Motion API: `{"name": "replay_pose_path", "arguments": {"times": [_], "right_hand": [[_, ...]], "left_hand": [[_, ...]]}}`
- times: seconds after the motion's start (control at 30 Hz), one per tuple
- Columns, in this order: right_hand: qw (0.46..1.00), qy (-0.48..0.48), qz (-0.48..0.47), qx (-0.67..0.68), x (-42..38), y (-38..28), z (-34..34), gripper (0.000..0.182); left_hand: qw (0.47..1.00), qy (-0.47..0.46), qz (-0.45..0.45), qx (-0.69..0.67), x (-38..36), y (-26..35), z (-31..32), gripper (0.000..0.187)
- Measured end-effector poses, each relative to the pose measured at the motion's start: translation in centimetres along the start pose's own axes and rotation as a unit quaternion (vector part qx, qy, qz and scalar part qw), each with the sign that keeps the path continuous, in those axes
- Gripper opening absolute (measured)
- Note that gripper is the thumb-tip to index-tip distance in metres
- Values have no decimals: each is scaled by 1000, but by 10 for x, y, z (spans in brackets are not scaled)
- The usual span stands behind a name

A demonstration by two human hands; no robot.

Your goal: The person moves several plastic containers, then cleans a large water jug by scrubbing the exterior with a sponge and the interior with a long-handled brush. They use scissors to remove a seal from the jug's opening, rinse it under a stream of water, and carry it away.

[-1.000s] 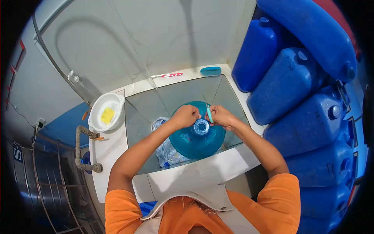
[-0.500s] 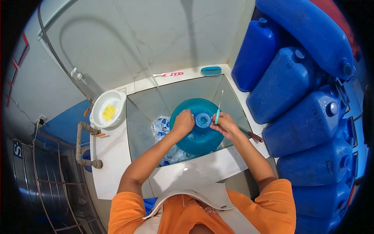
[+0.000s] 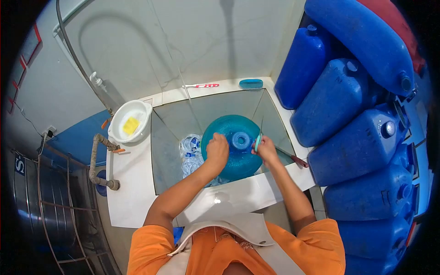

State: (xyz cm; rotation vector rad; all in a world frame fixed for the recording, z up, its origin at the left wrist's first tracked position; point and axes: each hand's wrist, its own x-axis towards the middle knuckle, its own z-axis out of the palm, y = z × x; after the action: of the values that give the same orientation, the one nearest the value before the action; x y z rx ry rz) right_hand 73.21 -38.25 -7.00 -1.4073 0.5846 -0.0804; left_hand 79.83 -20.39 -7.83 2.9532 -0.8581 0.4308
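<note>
A large round teal water jug (image 3: 233,172) stands in the sink, its open neck (image 3: 241,140) facing up at me. My left hand (image 3: 217,150) is closed, fingers curled, over the jug's left shoulder beside the neck. Whatever those fingers hold, if anything, is hidden. On the neck's other side, my right hand (image 3: 266,150) grips a small knife (image 3: 259,140) by its teal handle, the thin blade pointing up and away from me. Clear plastic pieces with blue parts (image 3: 190,158) lie in the sink left of the jug.
Blue jerrycans (image 3: 350,133) are stacked along the right. A white basin (image 3: 145,120) with a yellow sponge (image 3: 130,125) sits at the left rim. On the back ledge lie a toothbrush (image 3: 201,85) and a teal brush (image 3: 250,84). A brown-handled tool (image 3: 299,161) crosses the right rim.
My left hand has turned and drawn slightly away from the neck. My right hand has shifted a little right and down with the knife. The view has moved slightly.
</note>
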Motion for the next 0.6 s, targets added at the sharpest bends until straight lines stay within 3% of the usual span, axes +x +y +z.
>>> {"name": "replay_pose_path", "arguments": {"times": [0.03, 0.13, 0.27, 0.3, 0.33, 0.37, 0.43, 0.47, 0.5, 0.57, 0.6], "right_hand": [[1000, 0, -2, 1, 0, 11, 1, 13], [977, 78, -153, -125, -2, 39, 8, 13], [969, 92, -175, -148, -7, 29, 17, 13], [965, 70, -182, -177, -4, 27, 14, 14], [959, 45, -189, -207, 0, 23, 11, 15], [933, 80, -215, -278, 3, 11, 5, 16], [851, 144, -282, -420, 20, -21, -24, 21], [794, 175, -319, -488, 27, -37, -37, 24], [793, 182, -320, -486, 32, -46, -41, 24], [716, 220, -268, -606, 17, -80, -46, 26], [710, 172, -276, -624, 6, -86, -38, 24]], "left_hand": [[1000, 2, 1, 2, -5, -6, 1, 12], [996, -69, -11, -63, -24, -21, -15, 11], [975, -66, -23, -209, -10, -39, -31, 13], [946, 78, 51, -312, 5, -36, -43, 16], [880, 220, 121, -404, 12, -30, -55, 19], [880, 220, 121, -402, 11, -22, -60, 19], [867, 22, 19, -498, 8, -6, -67, 22], [846, -13, -9, -533, 9, -5, -69, 27], [846, -12, -2, -533, 13, -5, -63, 27], [733, -39, -16, -679, 22, -3, -45, 29], [732, -38, -14, -680, 26, 0, -40, 29]]}}
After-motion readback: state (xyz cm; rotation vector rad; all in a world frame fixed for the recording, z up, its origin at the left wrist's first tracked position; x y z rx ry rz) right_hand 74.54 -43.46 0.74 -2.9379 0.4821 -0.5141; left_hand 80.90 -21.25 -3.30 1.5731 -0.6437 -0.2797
